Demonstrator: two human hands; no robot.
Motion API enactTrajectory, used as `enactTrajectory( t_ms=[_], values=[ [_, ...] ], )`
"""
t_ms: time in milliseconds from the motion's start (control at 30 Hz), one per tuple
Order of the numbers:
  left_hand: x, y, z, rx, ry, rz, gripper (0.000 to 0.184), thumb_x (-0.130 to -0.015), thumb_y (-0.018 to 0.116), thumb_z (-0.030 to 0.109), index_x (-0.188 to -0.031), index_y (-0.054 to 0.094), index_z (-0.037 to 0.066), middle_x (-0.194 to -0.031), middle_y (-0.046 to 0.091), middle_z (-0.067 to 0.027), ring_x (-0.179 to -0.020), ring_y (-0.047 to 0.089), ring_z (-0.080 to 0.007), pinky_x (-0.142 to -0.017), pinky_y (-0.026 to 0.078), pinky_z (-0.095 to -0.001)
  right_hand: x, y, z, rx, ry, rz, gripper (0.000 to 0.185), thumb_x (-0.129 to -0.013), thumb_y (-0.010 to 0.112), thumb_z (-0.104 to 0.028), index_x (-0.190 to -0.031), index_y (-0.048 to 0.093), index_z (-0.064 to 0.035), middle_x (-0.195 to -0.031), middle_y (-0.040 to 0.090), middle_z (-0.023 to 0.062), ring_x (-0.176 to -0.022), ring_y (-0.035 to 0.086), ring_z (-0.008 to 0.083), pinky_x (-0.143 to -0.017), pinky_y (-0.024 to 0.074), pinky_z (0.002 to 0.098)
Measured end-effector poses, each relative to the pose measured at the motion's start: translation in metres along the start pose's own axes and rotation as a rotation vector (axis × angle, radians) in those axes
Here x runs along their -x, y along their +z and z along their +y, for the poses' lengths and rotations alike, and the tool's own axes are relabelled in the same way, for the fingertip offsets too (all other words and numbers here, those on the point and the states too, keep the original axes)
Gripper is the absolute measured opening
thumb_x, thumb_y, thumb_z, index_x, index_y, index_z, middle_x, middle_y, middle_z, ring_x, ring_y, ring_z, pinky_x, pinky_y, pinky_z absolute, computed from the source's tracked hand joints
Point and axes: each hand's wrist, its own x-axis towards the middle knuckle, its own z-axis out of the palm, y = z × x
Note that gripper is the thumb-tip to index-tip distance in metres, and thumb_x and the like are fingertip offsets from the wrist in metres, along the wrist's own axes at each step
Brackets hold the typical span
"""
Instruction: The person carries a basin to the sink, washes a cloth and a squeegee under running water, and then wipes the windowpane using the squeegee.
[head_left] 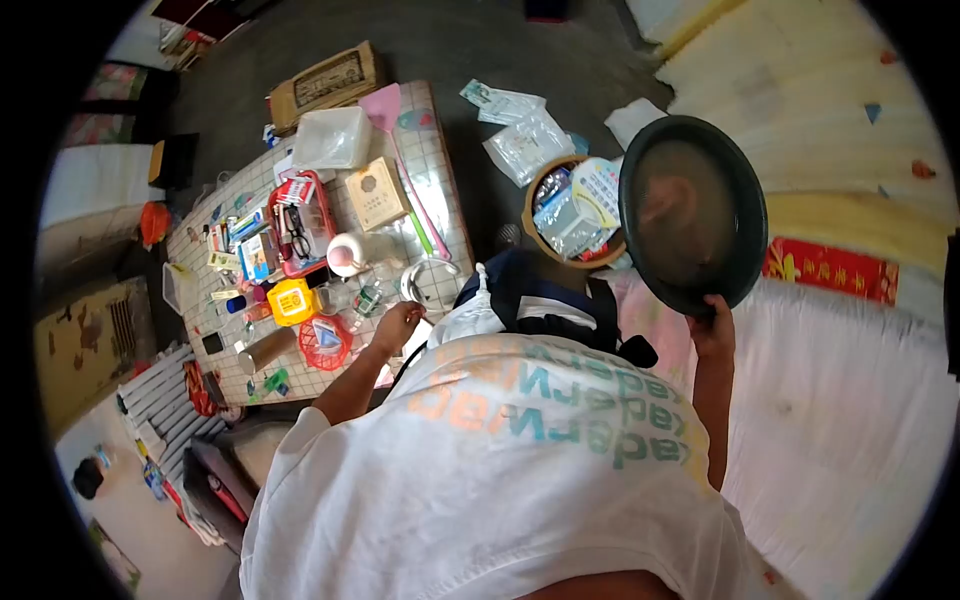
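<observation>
White shirt (pixel 480 480) foremost, the right hand's (pixel 712 335) fingers grip the dark basin (pixel 750 220) by its rim beside the bin (pixel 529 222), presumably for steadiness, while the left hand's (pixel 400 322) fingers curl near the desk (pixel 428 165), contents undeterminable.

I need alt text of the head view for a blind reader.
A person's right hand grips a dark basin by its rim; the left hand is near a cluttered table. A round tub of packets stands between basin and table.

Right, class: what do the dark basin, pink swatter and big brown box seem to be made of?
Basin: probably plastic; smooth dark rim, though coated metal is possible. Swatter: likely plastic; matte-looking, evenly pink head. Box: seemingly cardboard; dull brown with dark print.
</observation>
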Motion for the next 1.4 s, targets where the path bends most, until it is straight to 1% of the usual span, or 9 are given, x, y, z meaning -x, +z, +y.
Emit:
enactTrajectory(
  t_ms=[233, 300, 633, 733, 767, 1100, 1133, 1267, 1400],
  values=[
    [-0.078, -0.035, 0.060, 0.094, -0.021, 0.199, 0.021, -0.081, 0.050, 0.018, -0.092, 0.057, 0.001, -0.084, 0.060, -0.0143, -0.079, 0.057, -0.0210, -0.071, 0.044, -0.0302, -0.095, 0.062, -0.048, 0.145, -0.015, -0.070, 0.034, -0.067, 0.052, -0.003, -0.100, 0.046, -0.0006, -0.101, 0.050, 0.0089, -0.093, 0.050, 0.0253, -0.079, 0.0454, 0.0380],
    [-0.110, -0.043, 0.085, 0.174, 0.066, 0.319, 0.020, -0.081, 0.048, 0.016, -0.093, 0.058, 0.003, -0.086, 0.059, -0.0142, -0.079, 0.057, -0.0257, -0.070, 0.044, -0.0323, -0.102, 0.098, -0.058, 0.163, 0.012, -0.053, 0.031, -0.067, 0.052, -0.003, -0.097, 0.047, -0.0003, -0.098, 0.051, 0.0087, -0.091, 0.051, 0.0250, -0.078, 0.0454, 0.0374],
    [-0.274, -0.153, 0.142, 0.353, 0.067, 0.349, 0.020, -0.084, 0.049, 0.017, -0.095, 0.057, 0.002, -0.090, 0.058, -0.0100, -0.081, 0.055, -0.0166, -0.072, 0.043, -0.0271, -0.208, 0.247, -0.092, 0.320, 0.037, 0.009, 0.031, -0.065, 0.054, -0.004, -0.096, 0.050, -0.0009, -0.093, 0.055, 0.0079, -0.085, 0.054, 0.0225, -0.071, 0.0472, 0.0325],
    [-0.310, -0.203, 0.108, 0.223, -0.018, 0.250, 0.028, -0.084, 0.049, 0.026, -0.095, 0.057, 0.002, -0.089, 0.058, -0.0115, -0.081, 0.056, -0.0208, -0.071, 0.044, -0.0296, -0.218, 0.318, -0.097, 0.337, 0.008, -0.013, 0.029, -0.065, 0.053, -0.004, -0.094, 0.051, -0.0015, -0.090, 0.056, 0.0071, -0.081, 0.055, 0.0197, -0.064, 0.0488, 0.0296],
    [-0.314, -0.228, 0.118, 0.133, -0.216, 0.164, 0.029, -0.084, 0.048, 0.029, -0.094, 0.057, 0.003, -0.087, 0.059, -0.0113, -0.079, 0.056, -0.0219, -0.071, 0.044, -0.0289, -0.227, 0.345, -0.095, 0.325, -0.001, -0.057, 0.029, -0.065, 0.052, -0.004, -0.094, 0.051, -0.0015, -0.089, 0.056, 0.0072, -0.079, 0.056, 0.0188, -0.061, 0.0494, 0.0287],
    [-0.380, -0.319, 0.137, 0.287, -0.423, 0.305, 0.021, -0.082, 0.049, 0.020, -0.093, 0.057, 0.004, -0.086, 0.061, -0.0107, -0.080, 0.058, -0.0199, -0.070, 0.045, -0.0286, -0.333, 0.620, -0.137, 0.535, -0.021, -0.271, 0.028, -0.065, 0.054, -0.006, -0.093, 0.050, -0.0029, -0.079, 0.053, 0.0045, -0.064, 0.054, 0.0169, -0.046, 0.0445, 0.0253],
    [-0.390, -0.316, 0.132, 0.356, -0.281, 0.448, 0.023, -0.081, 0.049, 0.023, -0.093, 0.057, 0.005, -0.080, 0.060, -0.0132, -0.073, 0.058, -0.0240, -0.066, 0.045, -0.0313, -0.351, 0.644, -0.140, 0.588, -0.008, -0.284, 0.028, -0.065, 0.054, -0.006, -0.093, 0.049, -0.0033, -0.079, 0.053, 0.0046, -0.064, 0.054, 0.0169, -0.046, 0.0445, 0.0255],
    [-0.432, -0.333, 0.163, 0.438, -0.443, 0.573, 0.032, -0.084, 0.046, 0.031, -0.093, 0.057, 0.002, -0.088, 0.059, -0.0132, -0.083, 0.057, -0.0247, -0.073, 0.043, -0.0331, -0.404, 0.750, -0.153, 0.736, -0.014, -0.461, 0.031, -0.064, 0.057, -0.008, -0.093, 0.048, -0.0062, -0.079, 0.053, 0.0054, -0.062, 0.053, 0.0174, -0.045, 0.0442, 0.0279],
    [-0.478, -0.317, 0.199, 0.639, -0.506, 0.809, 0.024, -0.086, 0.041, 0.015, -0.088, 0.056, -0.003, -0.080, 0.061, -0.0118, -0.075, 0.057, -0.0163, -0.069, 0.044, -0.0288, -0.454, 0.849, -0.163, 1.015, 0.005, -0.459, 0.039, -0.061, 0.057, -0.005, -0.099, 0.048, -0.0080, -0.083, 0.052, 0.0075, -0.067, 0.053, 0.0191, -0.052, 0.0466, 0.0298]
  ],
)
